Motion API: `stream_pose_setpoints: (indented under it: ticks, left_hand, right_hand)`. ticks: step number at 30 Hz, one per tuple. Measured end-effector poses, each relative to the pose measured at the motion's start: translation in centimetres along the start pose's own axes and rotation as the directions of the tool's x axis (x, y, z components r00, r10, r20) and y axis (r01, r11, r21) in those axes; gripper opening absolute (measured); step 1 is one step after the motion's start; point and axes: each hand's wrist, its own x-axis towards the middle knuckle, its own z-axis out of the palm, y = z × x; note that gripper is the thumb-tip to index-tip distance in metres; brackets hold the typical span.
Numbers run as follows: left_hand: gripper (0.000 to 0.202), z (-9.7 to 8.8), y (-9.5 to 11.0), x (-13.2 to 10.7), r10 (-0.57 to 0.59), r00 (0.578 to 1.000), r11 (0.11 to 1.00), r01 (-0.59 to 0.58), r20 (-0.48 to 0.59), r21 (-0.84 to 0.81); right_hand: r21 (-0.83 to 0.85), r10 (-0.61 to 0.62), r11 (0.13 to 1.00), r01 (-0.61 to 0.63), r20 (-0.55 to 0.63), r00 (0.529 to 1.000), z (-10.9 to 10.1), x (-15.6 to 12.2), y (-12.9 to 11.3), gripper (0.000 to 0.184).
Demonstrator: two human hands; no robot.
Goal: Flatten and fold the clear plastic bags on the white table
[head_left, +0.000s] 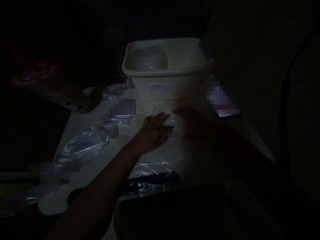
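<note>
In dim light, my left hand [156, 133] lies palm down over a clear plastic bag [172, 125] on the white table. Its fingers are stretched out and slightly apart. My right hand [191, 120] is in deep shadow at the bag's right side, fingers extended toward it, thumb set apart. Neither hand visibly grips anything. The clear plastic spreads toward me and catches the light above a dark, long bar-shaped object [157, 181] at the near edge. Whether the bag holds anything cannot be seen.
Behind my hands stands a cream basin [160, 80] with plastic-wrapped stuff [151, 58] inside. More clear bags [90, 140] lie at the left of the table [75, 123]. A drink cup [67, 96] with a red straw leans at far left. A blurred-out object [222, 100] lies right.
</note>
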Motion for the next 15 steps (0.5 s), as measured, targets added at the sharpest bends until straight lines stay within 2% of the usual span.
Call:
stream_pose_setpoints:
  ticks: [3, 5, 10, 12, 15]
  left_hand:
    - [0.030, 0.0, 0.0, 0.0, 0.003, 1.000, 1.000, -0.003, -0.008, -0.011]
    - [0.030, 0.0, 0.0, -0.1, 0.006, 1.000, 1.000, -0.006, -0.009, -0.014]
    - [0.030, -0.2, 0.0, -0.1, 0.015, 1.000, 0.999, -0.015, -0.022, -0.029]
    - [0.031, -0.3, 0.0, -0.1, 0.016, 0.999, 0.999, -0.018, -0.046, -0.039]
    - [0.031, -0.3, 0.0, -0.1, 0.010, 0.997, 0.999, -0.013, -0.075, -0.042]
  right_hand:
    - [0.035, -0.028, 0.999, 0.028, -0.005, 1.000, -0.2, -0.1, 0.0, 0.093]
    - [0.081, -0.002, 0.997, 0.005, -0.035, 0.999, -0.4, 0.1, 0.1, 0.090]
    - [0.207, 0.167, 0.967, -0.151, -0.058, 0.984, -1.2, 0.9, 0.2, 0.063]
    - [0.201, 0.178, 0.967, -0.158, -0.084, 0.981, -1.1, 1.1, 0.1, 0.061]
    - [0.122, 0.117, 0.988, -0.098, -0.158, 0.980, -0.3, 1.0, 0.1, 0.069]
